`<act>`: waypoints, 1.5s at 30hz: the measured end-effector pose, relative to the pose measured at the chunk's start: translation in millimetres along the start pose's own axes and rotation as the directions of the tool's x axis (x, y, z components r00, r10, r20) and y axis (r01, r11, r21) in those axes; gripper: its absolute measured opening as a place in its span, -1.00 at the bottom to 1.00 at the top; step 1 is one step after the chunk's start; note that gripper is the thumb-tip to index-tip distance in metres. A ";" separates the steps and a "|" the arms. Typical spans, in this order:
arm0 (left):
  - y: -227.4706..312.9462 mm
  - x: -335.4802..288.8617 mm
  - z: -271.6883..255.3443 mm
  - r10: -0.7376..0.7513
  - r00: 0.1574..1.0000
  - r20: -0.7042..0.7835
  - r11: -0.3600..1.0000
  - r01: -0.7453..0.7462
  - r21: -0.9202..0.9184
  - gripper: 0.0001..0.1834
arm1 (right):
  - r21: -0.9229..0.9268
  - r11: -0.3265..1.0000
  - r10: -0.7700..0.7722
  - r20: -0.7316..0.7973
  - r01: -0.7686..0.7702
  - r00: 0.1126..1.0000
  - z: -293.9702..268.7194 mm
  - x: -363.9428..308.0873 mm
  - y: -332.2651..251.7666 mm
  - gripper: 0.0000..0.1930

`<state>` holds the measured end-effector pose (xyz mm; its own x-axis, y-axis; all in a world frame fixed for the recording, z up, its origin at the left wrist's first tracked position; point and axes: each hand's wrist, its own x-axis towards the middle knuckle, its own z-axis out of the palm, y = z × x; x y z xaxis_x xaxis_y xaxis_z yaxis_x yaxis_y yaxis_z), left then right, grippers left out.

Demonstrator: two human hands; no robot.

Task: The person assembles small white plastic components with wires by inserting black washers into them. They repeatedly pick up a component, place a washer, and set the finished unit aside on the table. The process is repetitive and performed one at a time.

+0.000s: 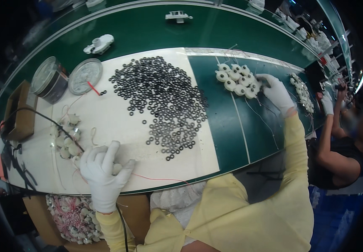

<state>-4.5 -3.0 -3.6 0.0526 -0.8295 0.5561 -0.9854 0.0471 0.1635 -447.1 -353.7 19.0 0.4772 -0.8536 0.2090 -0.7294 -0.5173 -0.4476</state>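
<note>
My left hand, in a white glove, is at the table's near edge. Its thumb and fingers close around a small white round part from which a thin red wire runs right. Beside it lie several loose white and metal round parts. My right hand, also gloved, reaches to the right edge of a cluster of white round parts topped with black rings. Its bent fingertips pinch at an outermost part, which they partly hide. Between my hands spreads a large pile of small black rings.
A clear tub, its round lid, a red stick and a cardboard box stand left. A black cable passes by my left hand. Below sits a carton of wired parts. At right, a co-worker's gloved hand nears another cluster.
</note>
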 end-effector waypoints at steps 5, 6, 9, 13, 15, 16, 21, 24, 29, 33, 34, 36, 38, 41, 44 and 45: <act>3.1 0.1 -27.1 0.037 0.992 -0.119 0.997 -0.029 0.070 -0.39 | -0.010 0.999 -0.053 -0.207 0.052 0.977 -9.0 -6.9 -40.9 -0.62; 6.8 6.3 -33.2 0.060 0.988 -0.140 0.997 -0.053 0.054 -0.40 | 0.113 0.989 -0.059 -0.256 0.091 0.965 -10.5 -5.7 -56.2 -0.63; 34.8 42.5 -50.8 0.251 0.963 -0.101 0.967 -0.245 0.064 -0.40 | 0.513 0.837 -0.164 -0.097 0.191 0.982 2.1 -2.0 -138.8 -0.38; 69.0 87.3 -24.7 0.380 0.865 -0.329 0.908 -0.416 -0.043 -0.46 | 0.806 0.292 -0.460 0.591 -0.515 0.663 57.5 -13.6 -252.3 -0.08; 68.9 97.3 -21.5 0.359 0.846 -0.395 0.906 -0.417 -0.071 -0.50 | 0.662 0.269 -0.388 0.740 -0.700 0.550 52.6 -32.3 -284.9 -0.18; 67.4 99.3 -22.5 0.322 0.861 -0.394 0.920 -0.383 -0.084 -0.53 | 0.639 0.274 -0.385 0.758 -0.719 0.527 57.3 -32.5 -276.2 -0.23; 15.2 88.3 -31.3 0.097 0.970 -0.223 0.994 -0.105 -0.027 -0.61 | 0.571 0.235 -0.319 0.810 -0.787 0.492 64.1 -41.2 -257.8 -0.26; -61.1 75.7 -22.9 -0.101 0.979 -0.179 0.976 0.132 0.171 -0.59 | 0.585 0.262 -0.358 0.797 -0.767 0.486 57.4 -43.4 -237.9 -0.20; -151.2 40.1 -34.5 -0.132 0.989 -0.059 0.853 0.144 0.501 -0.61 | 0.640 0.279 -0.352 0.761 -0.716 0.544 43.4 -47.2 -217.1 -0.22; -143.7 48.0 -71.0 -0.146 0.987 0.063 0.774 0.074 0.629 -0.78 | 0.675 0.220 -0.368 0.726 -0.704 0.581 44.8 -45.5 -210.5 -0.25; -141.0 51.3 -77.2 -0.090 0.994 0.057 0.808 0.039 0.588 -0.80 | 0.688 0.208 -0.375 0.713 -0.695 0.593 46.8 -44.9 -209.1 -0.26; -133.4 61.1 -94.0 0.022 0.999 0.039 0.860 -0.039 0.510 -0.85 | 0.701 0.176 -0.378 0.697 -0.691 0.610 49.5 -43.2 -208.2 -0.28; -134.1 67.8 -115.7 0.022 1.000 0.014 0.937 -0.025 0.348 -0.89 | 0.701 0.135 -0.361 0.693 -0.700 0.625 51.0 -43.3 -207.4 -0.29; -138.5 60.4 -155.5 -0.014 0.986 0.166 0.963 -0.031 0.269 -0.91 | 0.716 0.127 -0.383 0.674 -0.686 0.632 51.3 -42.0 -203.2 -0.30; -119.5 46.1 -179.3 -0.508 0.692 0.513 0.859 0.365 0.358 -0.83 | 0.726 0.151 -0.393 0.666 -0.670 0.634 47.5 -42.1 -194.0 -0.31; -128.6 35.5 -185.0 -0.663 0.487 0.568 0.746 0.369 0.554 -0.73 | 0.727 0.127 -0.388 0.663 -0.675 0.641 47.2 -42.7 -190.5 -0.31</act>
<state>154.0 64.5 146.0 0.5875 -0.7513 -0.3007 -0.8052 -0.5797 -0.1246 -305.4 -215.8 54.4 0.9134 -0.3056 -0.2690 -0.0585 0.5552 -0.8297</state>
